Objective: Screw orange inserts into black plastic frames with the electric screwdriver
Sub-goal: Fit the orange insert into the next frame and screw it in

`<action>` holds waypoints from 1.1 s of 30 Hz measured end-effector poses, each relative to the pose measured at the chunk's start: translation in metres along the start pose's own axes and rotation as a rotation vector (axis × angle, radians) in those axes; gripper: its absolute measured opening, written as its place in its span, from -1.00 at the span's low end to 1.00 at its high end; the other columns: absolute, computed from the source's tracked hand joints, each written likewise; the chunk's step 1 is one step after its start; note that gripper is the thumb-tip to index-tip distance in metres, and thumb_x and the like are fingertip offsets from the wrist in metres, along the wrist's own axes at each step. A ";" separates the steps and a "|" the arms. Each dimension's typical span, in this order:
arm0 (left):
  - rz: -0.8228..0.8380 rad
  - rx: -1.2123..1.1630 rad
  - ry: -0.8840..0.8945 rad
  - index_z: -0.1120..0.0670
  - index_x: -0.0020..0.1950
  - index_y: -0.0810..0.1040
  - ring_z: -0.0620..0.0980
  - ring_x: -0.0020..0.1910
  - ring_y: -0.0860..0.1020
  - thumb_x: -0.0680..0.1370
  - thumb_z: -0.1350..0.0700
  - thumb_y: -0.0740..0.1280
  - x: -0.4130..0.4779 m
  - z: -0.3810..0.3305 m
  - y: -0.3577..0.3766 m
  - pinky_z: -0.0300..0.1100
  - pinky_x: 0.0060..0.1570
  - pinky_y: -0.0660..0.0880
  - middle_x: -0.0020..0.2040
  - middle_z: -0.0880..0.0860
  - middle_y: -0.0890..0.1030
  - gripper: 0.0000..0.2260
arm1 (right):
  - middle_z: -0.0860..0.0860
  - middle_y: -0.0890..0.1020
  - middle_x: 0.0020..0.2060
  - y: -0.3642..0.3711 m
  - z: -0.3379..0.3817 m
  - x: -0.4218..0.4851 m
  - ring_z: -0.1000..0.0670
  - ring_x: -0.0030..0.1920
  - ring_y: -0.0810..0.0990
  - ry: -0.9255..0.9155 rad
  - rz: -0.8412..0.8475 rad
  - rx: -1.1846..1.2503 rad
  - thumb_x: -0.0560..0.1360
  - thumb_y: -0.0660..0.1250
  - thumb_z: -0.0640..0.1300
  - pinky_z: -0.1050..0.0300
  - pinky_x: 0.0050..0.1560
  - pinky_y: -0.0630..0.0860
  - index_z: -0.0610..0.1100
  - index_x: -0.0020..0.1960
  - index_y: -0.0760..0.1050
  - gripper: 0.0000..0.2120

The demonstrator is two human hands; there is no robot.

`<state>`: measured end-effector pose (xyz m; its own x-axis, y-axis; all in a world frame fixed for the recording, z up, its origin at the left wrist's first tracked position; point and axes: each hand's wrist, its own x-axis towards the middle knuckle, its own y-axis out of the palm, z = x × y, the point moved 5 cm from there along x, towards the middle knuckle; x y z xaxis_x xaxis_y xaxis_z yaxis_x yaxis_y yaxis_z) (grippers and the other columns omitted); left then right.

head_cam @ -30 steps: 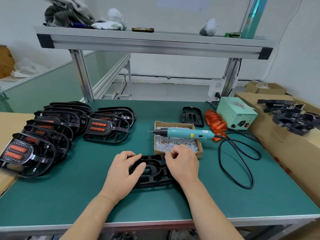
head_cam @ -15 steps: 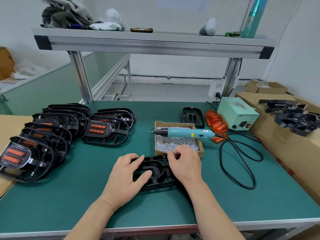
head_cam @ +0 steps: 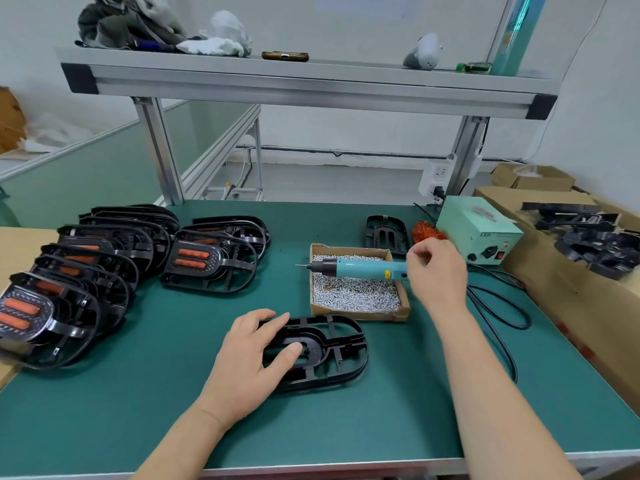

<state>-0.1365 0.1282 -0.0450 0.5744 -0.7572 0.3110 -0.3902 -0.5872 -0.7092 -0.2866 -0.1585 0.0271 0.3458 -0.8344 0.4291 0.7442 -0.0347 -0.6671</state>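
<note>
A worker's left hand lies flat, pinning a bare black frame, while the empty, half-curled right hand nears the orange inserts; steadying the frame should ease seating.

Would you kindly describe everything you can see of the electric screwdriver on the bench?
The electric screwdriver has a slim teal plastic-looking barrel, a black collar and a thin metal bit pointing left. It lies roughly level across the open cardboard box of screws. A black cable runs off from its rear end. The right hand is at its rear end with fingers loosely curled; a firm grip cannot be confirmed.
</note>
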 end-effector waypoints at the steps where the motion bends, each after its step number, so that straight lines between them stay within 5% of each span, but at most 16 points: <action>1: 0.006 0.001 -0.002 -0.03 0.42 0.50 -0.18 0.37 0.30 0.46 -0.37 0.14 0.000 0.000 0.000 -0.21 0.39 0.24 0.30 -0.14 0.42 -0.34 | -0.03 0.58 -0.02 0.000 -0.006 0.012 -0.08 -0.02 0.54 0.013 0.012 -0.036 0.54 0.32 -0.16 0.05 0.01 0.43 -0.05 -0.03 0.61 -0.90; 6: 0.003 -0.088 -0.058 -0.05 0.41 0.50 -0.29 0.34 0.32 0.51 -0.31 0.15 0.001 0.001 -0.003 -0.47 0.29 0.18 0.26 -0.24 0.43 -0.43 | -0.14 0.62 0.16 0.008 -0.047 0.061 -0.23 0.15 0.57 0.195 0.189 -0.272 0.50 0.30 -0.18 -0.05 0.14 0.54 -0.10 0.15 0.63 -0.74; 11: -0.056 -0.293 -0.141 0.08 0.33 0.57 -0.17 0.31 0.44 0.50 0.10 0.13 0.001 0.004 -0.009 -0.39 0.33 0.26 0.23 -0.18 0.53 -0.56 | -0.25 0.65 0.02 0.016 -0.081 0.082 -0.27 0.02 0.62 0.326 0.361 -0.389 0.50 0.34 -0.03 0.01 0.00 0.54 -0.28 0.06 0.61 -0.68; 15: -0.008 -0.163 -0.125 0.10 0.34 0.55 -0.16 0.26 0.46 0.46 0.21 0.20 0.003 0.006 -0.007 -0.56 0.23 0.19 0.21 -0.17 0.52 -0.56 | -0.22 0.66 -0.04 0.020 -0.093 0.086 -0.18 -0.16 0.55 0.341 0.448 -0.443 0.49 0.39 -0.14 0.09 -0.13 0.43 -0.22 -0.16 0.53 -0.85; 21: -0.010 -0.092 -0.071 0.07 0.31 0.58 -0.21 0.29 0.46 0.47 0.39 0.28 0.003 0.008 -0.004 -0.60 0.27 0.14 0.25 -0.16 0.53 -0.55 | -0.17 0.62 -0.17 0.015 -0.094 0.083 -0.18 -0.11 0.59 0.369 0.422 -0.411 0.44 0.48 -0.15 0.08 -0.13 0.48 -0.27 -0.09 0.59 -0.81; 26: -0.004 -0.098 -0.026 0.05 0.32 0.59 -0.35 0.35 0.37 0.49 0.39 0.27 0.003 0.007 -0.004 -0.59 0.32 0.11 0.28 -0.20 0.51 -0.55 | -0.16 0.69 0.04 0.002 -0.085 0.081 -0.19 0.11 0.62 0.426 0.303 -0.131 0.45 0.51 -0.17 -0.05 0.21 0.56 -0.22 0.01 0.69 -0.83; 28: 0.002 -0.096 -0.015 0.04 0.32 0.59 -0.33 0.37 0.37 0.50 0.38 0.27 0.003 0.008 -0.003 -0.58 0.33 0.11 0.29 -0.21 0.51 -0.55 | -0.11 0.70 0.00 -0.005 -0.077 0.079 -0.14 0.09 0.60 0.421 0.243 0.001 0.46 0.50 -0.18 -0.02 0.17 0.54 -0.09 -0.14 0.68 -0.97; 30: -0.005 -0.100 -0.008 0.03 0.32 0.59 -0.32 0.38 0.37 0.54 0.35 0.29 0.003 0.009 -0.002 -0.56 0.34 0.13 0.30 -0.20 0.52 -0.60 | -0.07 0.68 -0.03 -0.013 -0.069 0.078 -0.09 0.05 0.57 0.384 0.169 0.074 0.46 0.50 -0.17 0.03 0.12 0.51 0.01 -0.22 0.62 -0.86; 33: -0.037 -0.121 0.005 0.01 0.31 0.60 -0.32 0.39 0.38 0.59 0.24 0.33 0.002 0.009 -0.002 -0.48 0.38 0.17 0.28 -0.23 0.53 -0.69 | -0.02 0.67 -0.07 -0.025 -0.057 0.073 -0.05 -0.01 0.59 0.341 0.060 0.193 0.47 0.49 -0.16 0.01 0.09 0.56 0.00 -0.11 0.64 -0.92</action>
<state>-0.1279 0.1305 -0.0488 0.5864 -0.7359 0.3385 -0.4534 -0.6445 -0.6156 -0.3124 -0.2501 0.0407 0.2063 -0.9677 0.1448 0.8333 0.0962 -0.5444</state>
